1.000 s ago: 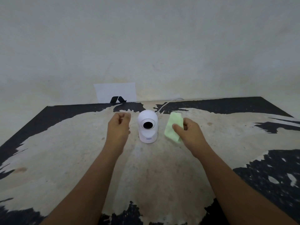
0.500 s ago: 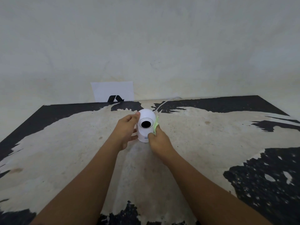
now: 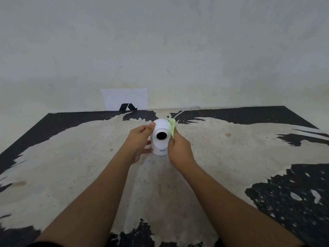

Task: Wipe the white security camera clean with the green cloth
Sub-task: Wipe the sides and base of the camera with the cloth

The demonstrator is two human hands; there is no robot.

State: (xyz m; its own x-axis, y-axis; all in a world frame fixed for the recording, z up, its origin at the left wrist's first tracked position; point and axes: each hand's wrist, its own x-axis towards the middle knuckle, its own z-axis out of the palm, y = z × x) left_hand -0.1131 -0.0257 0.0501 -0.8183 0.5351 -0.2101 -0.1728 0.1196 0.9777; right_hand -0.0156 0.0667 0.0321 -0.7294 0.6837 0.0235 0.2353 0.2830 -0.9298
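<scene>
Right hand (image 3: pixel 179 147) pinched the green cloth (image 3: pixel 172 127), now raised against the white security camera (image 3: pixel 161 138); left hand (image 3: pixel 139 142) still gripped its opposite side. Cloth mostly hidden.

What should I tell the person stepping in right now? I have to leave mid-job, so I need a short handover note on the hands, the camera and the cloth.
Left hand: wrapped around the left side of the white security camera, steadying it upright on the table.
Right hand: pinching the green cloth and pressing it against the camera's right side.
Camera: near the table's far edge, lens facing the wearer, white cable trailing behind.
Done: cloth in contact, right side being wiped.
Left: front with the lens, top, left side, back and base appear not yet wiped.
</scene>
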